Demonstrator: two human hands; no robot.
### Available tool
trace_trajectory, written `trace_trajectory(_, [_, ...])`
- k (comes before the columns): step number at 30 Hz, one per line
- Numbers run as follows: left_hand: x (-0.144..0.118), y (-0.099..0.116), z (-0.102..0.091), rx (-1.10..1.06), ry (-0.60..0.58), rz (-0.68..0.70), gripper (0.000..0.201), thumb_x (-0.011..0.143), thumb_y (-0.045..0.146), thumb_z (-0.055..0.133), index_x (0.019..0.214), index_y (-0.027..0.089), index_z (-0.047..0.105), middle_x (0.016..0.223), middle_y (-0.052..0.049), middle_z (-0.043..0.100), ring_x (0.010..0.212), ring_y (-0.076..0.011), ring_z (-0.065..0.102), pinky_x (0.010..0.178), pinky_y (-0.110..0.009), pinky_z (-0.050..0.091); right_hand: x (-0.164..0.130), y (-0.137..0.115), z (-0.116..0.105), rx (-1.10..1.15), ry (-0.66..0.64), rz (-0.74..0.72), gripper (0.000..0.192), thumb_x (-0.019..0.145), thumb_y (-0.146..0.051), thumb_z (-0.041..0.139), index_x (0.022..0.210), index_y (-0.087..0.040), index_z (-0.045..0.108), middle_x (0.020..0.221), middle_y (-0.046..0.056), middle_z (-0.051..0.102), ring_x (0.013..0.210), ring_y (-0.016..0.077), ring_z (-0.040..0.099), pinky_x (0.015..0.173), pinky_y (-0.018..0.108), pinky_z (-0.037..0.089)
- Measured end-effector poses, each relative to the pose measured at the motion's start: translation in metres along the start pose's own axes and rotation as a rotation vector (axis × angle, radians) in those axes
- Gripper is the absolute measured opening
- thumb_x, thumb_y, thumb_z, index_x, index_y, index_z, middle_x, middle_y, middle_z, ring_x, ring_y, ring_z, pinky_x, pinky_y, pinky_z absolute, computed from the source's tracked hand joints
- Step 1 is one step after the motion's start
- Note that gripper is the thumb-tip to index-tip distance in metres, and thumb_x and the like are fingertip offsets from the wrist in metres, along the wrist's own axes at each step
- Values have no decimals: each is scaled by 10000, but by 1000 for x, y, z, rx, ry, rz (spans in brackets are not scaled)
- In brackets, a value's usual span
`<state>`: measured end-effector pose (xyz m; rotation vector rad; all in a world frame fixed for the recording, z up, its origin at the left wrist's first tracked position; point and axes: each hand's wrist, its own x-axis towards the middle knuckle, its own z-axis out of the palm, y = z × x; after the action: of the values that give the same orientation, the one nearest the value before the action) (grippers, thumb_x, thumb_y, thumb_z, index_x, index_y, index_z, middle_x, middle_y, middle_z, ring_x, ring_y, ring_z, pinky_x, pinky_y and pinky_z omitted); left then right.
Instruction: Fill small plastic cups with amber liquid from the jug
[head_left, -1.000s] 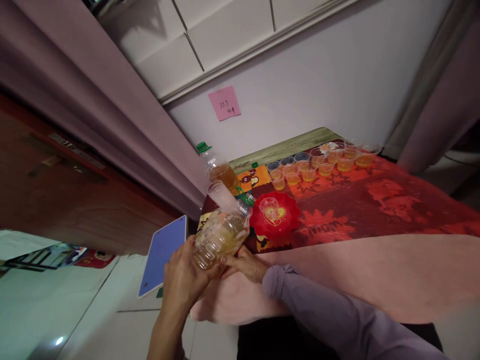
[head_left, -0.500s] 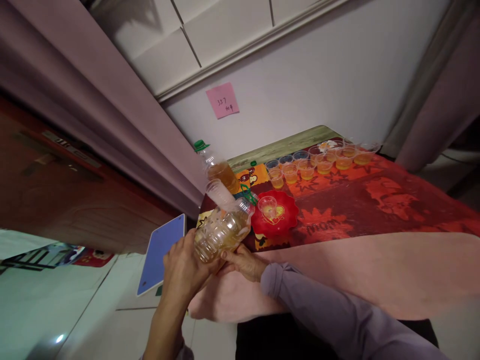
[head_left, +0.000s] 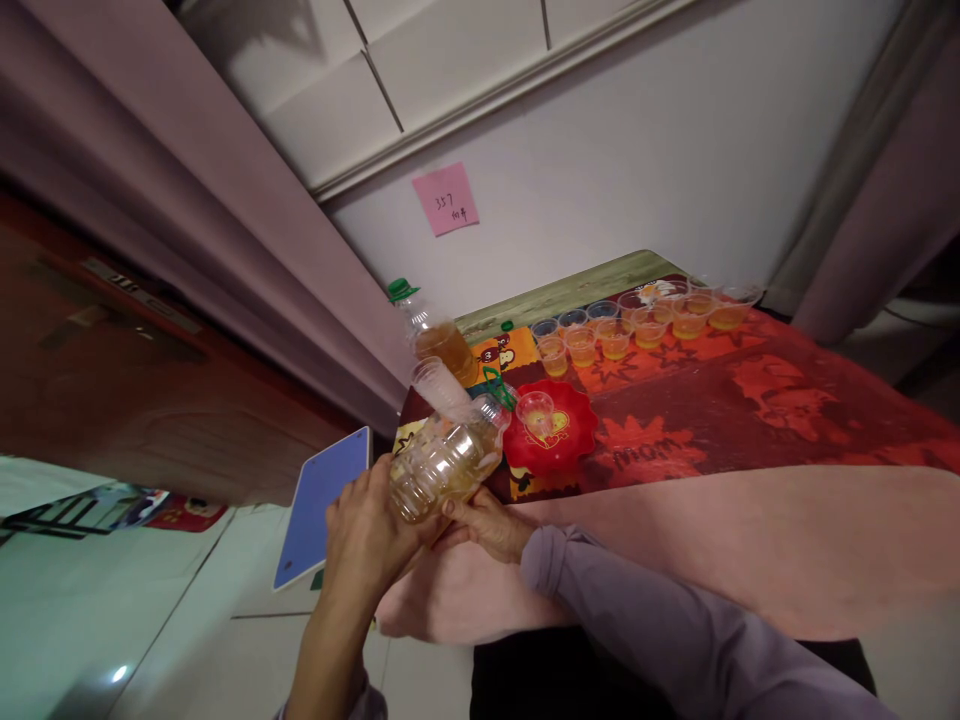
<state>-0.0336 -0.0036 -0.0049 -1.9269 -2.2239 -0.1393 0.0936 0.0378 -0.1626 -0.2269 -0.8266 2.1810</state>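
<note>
A clear plastic bottle [head_left: 442, 465] with yellowish liquid is tilted, its mouth toward the upper right. My left hand [head_left: 371, 520] is closed around its base from the left. Underneath, my right hand [head_left: 484, 522] grips the lower side, its fingers partly hidden. A green handle [head_left: 495, 388] shows at the bottle's neck. Just past the mouth, a clear plastic cup [head_left: 535, 412] stands on a red scalloped plate [head_left: 577, 440]. Behind the bottle leans a stack of clear cups [head_left: 441, 388].
Rows of clear cups [head_left: 615, 340], several with yellow liquid, line the table's back. A second bottle [head_left: 442, 345] with a green cap stands at the back left, near a loose green cap [head_left: 507, 326]. A blue board [head_left: 322, 505] is left of the table [head_left: 675, 530].
Hardly anything differs. Both hands hold the tilted bottle in nearly the same place, and the cup and plate stay put.
</note>
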Motion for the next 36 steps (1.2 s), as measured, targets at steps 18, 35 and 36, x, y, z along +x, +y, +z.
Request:
trace_trajectory(18, [3, 10, -7, 57, -24, 1, 831, 753, 627, 821, 1428, 182, 627, 1359, -202, 780, 1203, -461, 738, 1025, -565, 550, 1, 3, -1, 18, -9, -16, 840, 777, -737, 964, 1385, -258, 639, 1276, 87, 790, 1100, 256, 793, 843, 385, 688])
trace_trajectory(35, [5, 28, -28, 153, -156, -41, 809, 855, 563, 764, 1525, 152, 569, 1492, -222, 719, 1328, -447, 703, 1079, -544, 532, 2, 3, 0, 66, -12, -4, 882, 748, -724, 991, 1406, -265, 623, 1278, 72, 781, 1052, 227, 788, 830, 367, 685])
trace_trajectory(36, [5, 29, -29, 158, -167, -48, 821, 857, 557, 765, 1540, 152, 558, 1509, -221, 711, 1343, -444, 696, 1088, -542, 530, 2, 3, 0, 66, -12, -5, 876, 756, -718, 989, 1410, -267, 620, 1277, 71, 781, 1053, 227, 788, 832, 368, 686])
